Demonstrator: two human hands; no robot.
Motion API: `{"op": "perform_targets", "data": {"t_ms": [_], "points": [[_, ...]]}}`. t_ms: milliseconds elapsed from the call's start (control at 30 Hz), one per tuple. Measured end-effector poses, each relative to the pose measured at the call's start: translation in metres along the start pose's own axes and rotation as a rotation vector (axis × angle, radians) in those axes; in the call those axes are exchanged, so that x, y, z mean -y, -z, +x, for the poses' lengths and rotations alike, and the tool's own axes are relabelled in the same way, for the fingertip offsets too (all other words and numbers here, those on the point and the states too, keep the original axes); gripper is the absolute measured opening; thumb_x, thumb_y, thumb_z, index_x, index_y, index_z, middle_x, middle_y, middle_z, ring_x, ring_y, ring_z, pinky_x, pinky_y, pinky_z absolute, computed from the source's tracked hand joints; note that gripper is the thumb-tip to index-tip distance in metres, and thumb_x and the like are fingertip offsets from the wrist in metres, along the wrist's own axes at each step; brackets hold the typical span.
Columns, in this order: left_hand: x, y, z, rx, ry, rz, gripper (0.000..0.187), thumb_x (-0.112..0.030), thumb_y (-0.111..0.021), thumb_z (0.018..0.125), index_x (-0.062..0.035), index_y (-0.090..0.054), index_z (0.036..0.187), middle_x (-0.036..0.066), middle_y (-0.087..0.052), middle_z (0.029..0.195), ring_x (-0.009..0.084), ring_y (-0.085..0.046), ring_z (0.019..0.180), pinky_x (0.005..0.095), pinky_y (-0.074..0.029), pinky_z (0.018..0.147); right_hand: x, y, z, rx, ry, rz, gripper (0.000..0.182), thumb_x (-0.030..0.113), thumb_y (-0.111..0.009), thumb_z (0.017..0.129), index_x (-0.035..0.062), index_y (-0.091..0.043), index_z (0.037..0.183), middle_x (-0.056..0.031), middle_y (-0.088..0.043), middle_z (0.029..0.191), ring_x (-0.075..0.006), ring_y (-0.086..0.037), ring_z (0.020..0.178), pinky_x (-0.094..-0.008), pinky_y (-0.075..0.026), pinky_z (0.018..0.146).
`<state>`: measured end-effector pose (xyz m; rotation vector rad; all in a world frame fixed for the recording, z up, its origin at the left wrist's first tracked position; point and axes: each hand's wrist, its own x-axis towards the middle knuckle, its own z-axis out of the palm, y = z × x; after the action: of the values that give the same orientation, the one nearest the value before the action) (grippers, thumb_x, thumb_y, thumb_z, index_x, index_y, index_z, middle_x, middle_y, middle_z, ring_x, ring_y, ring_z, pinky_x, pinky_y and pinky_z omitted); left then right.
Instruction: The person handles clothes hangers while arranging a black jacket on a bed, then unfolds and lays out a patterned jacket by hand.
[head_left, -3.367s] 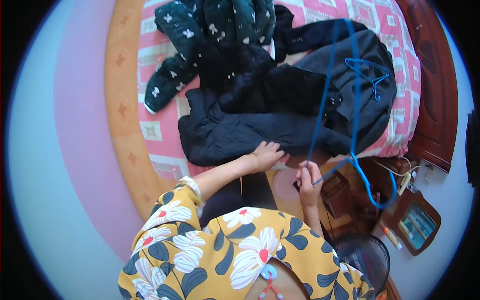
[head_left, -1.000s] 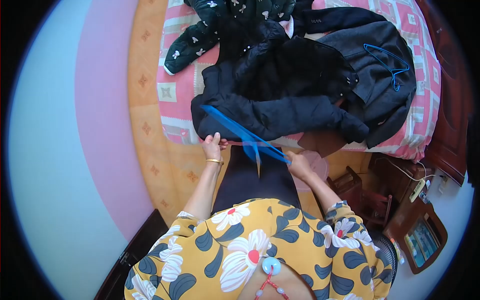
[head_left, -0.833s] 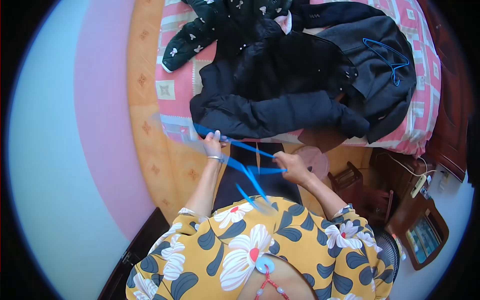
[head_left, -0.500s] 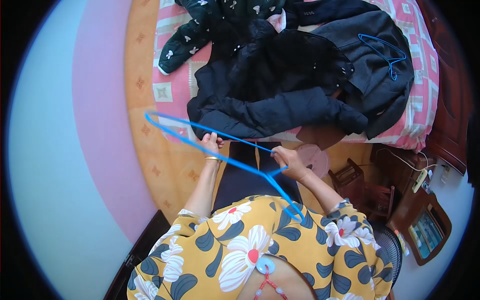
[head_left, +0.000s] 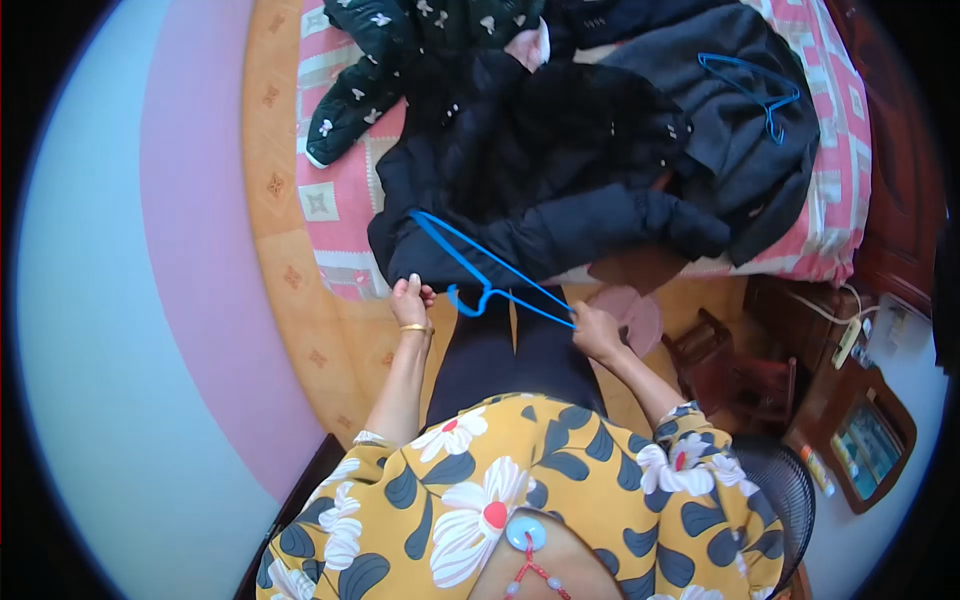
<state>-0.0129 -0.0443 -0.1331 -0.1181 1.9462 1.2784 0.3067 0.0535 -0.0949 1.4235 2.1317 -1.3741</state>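
Note:
My right hand [head_left: 598, 332] is closed round one end of a blue clothes hanger [head_left: 487, 252]. The hanger slants up and left over a black puffer jacket [head_left: 610, 232], its hook turned down toward me. At the jacket's near left corner, my left hand [head_left: 411, 302] has its fingers curled with the thumb up, pinching the hem. The jacket is spread on the bed, its dark fuzzy inside [head_left: 590, 120] facing up. A dark grey garment [head_left: 740, 140] lies to its right, with a second blue hanger [head_left: 750, 65] on top.
A dark green padded jacket with white bows [head_left: 365, 95] lies at the far left of the bed, on a pink and white checked cover [head_left: 335, 215]. A pink round object [head_left: 640, 315], a small wooden chair [head_left: 735, 375] and a framed mirror [head_left: 865, 450] are at the right.
The blue hanger has swung round in my right hand, its hook now pointing down left over the jacket. My right hand moved slightly right and down; my left hand stays at the jacket's corner.

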Motion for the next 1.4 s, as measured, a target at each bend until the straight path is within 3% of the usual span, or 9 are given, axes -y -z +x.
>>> {"op": "perform_targets", "data": {"t_ms": [100, 333, 567, 700, 767, 967, 1100, 1267, 1400], "points": [[0.001, -0.002, -0.007, -0.066, 0.020, -0.053, 0.027, -0.020, -0.054, 0.091, -0.0114, -0.045, 0.066, 0.003, -0.053, 0.056, 0.0114, -0.051, 0.045, 0.0210, -0.040, 0.040, 0.041, 0.014, -0.018, -0.041, 0.402, 0.339, 0.014, 0.009, -0.051, 0.082, 0.0058, -0.055, 0.096, -0.0176, -0.064, 0.086, -0.0372, -0.061, 0.079, -0.0424, -0.049, 0.068], [0.004, 0.012, -0.016, -0.044, 0.119, -0.043, 0.018, -0.024, -0.056, 0.090, -0.0118, -0.047, 0.079, 0.003, -0.056, 0.061, 0.0135, -0.055, 0.049, 0.0223, -0.042, 0.041, -0.045, 0.000, -0.011, -0.105, -0.069, -0.125, 0.016, 0.014, -0.055, 0.080, 0.0068, -0.057, 0.094, -0.0127, -0.066, 0.083, -0.0341, -0.063, 0.077, -0.0438, -0.051, 0.066], [0.093, -0.072, -0.024, 0.516, 0.742, -0.242, 0.061, -0.048, -0.069, 0.076, -0.0099, -0.048, 0.120, 0.017, -0.043, 0.122, 0.0308, -0.046, 0.109, 0.0480, -0.047, 0.077, 0.067, 0.069, -0.034, -0.330, 0.292, 0.354, 0.012, 0.007, -0.049, 0.085, 0.0034, -0.056, 0.094, -0.0152, -0.064, 0.085, -0.0318, -0.064, 0.077, -0.0378, -0.051, 0.065], [0.126, -0.116, 0.028, 0.204, 0.690, -0.329, 0.029, -0.027, -0.063, 0.086, -0.0059, -0.056, 0.104, 0.010, -0.062, 0.096, 0.0294, -0.059, 0.086, 0.0450, -0.050, 0.071, -0.003, 0.030, -0.041, -0.507, 0.241, 0.358, 0.013, 0.009, -0.049, 0.086, 0.0028, -0.056, 0.095, -0.0167, -0.063, 0.082, -0.0343, -0.063, 0.077, -0.0398, -0.050, 0.066], [0.037, -0.130, -0.014, 0.244, 0.539, -0.229, 0.026, -0.019, -0.057, 0.089, -0.0032, -0.054, 0.109, 0.012, -0.060, 0.104, 0.0304, -0.057, 0.099, 0.0501, -0.047, 0.082, -0.093, -0.011, -0.058, -0.250, -0.445, 0.193, 0.012, 0.009, -0.048, 0.086, 0.0028, -0.056, 0.093, -0.0174, -0.062, 0.081, -0.0357, -0.062, 0.077, -0.0405, -0.050, 0.067], [-0.012, -0.132, 0.000, 0.423, 0.242, -0.185, 0.028, -0.021, -0.058, 0.090, 0.0004, -0.057, 0.107, 0.009, -0.061, 0.106, 0.0230, -0.061, 0.091, 0.0419, -0.052, 0.075, -0.014, 0.006, -0.065, -0.627, 0.095, 0.453, 0.014, 0.015, -0.052, 0.084, 0.0026, -0.056, 0.091, -0.0196, -0.061, 0.075, -0.0374, -0.061, 0.073, -0.0438, -0.048, 0.063], [-0.021, -0.122, 0.000, 0.504, 0.215, -0.078, 0.028, -0.021, -0.056, 0.090, 0.0022, -0.057, 0.106, 0.009, -0.061, 0.102, 0.0232, -0.061, 0.087, 0.0400, -0.054, 0.072, -0.099, -0.058, -0.068, -0.345, -0.472, 0.204, 0.011, 0.012, -0.052, 0.084, 0.0050, -0.058, 0.090, -0.0193, -0.063, 0.079, -0.0373, -0.062, 0.075, -0.0450, -0.048, 0.065], [-0.018, -0.108, 0.010, 0.352, 0.184, -0.007, 0.030, -0.021, -0.056, 0.090, 0.0031, -0.056, 0.107, 0.011, -0.061, 0.101, 0.0234, -0.062, 0.083, 0.0377, -0.055, 0.067, -0.002, -0.011, -0.081, -0.562, -0.005, 0.452, 0.012, 0.009, -0.049, 0.084, 0.0061, -0.058, 0.091, -0.0178, -0.064, 0.082, -0.0366, -0.062, 0.077, -0.0450, -0.048, 0.066], [-0.017, -0.100, 0.013, 0.366, 0.179, -0.015, 0.029, -0.020, -0.056, 0.090, 0.0034, -0.055, 0.108, 0.010, -0.059, 0.104, 0.0232, -0.061, 0.087, 0.0376, -0.056, 0.067, -0.026, -0.042, -0.049, -0.560, -0.297, 0.334, 0.012, 0.011, -0.050, 0.084, 0.0054, -0.058, 0.091, -0.0195, -0.063, 0.075, -0.0390, -0.061, 0.073, -0.0480, -0.047, 0.064]]}}
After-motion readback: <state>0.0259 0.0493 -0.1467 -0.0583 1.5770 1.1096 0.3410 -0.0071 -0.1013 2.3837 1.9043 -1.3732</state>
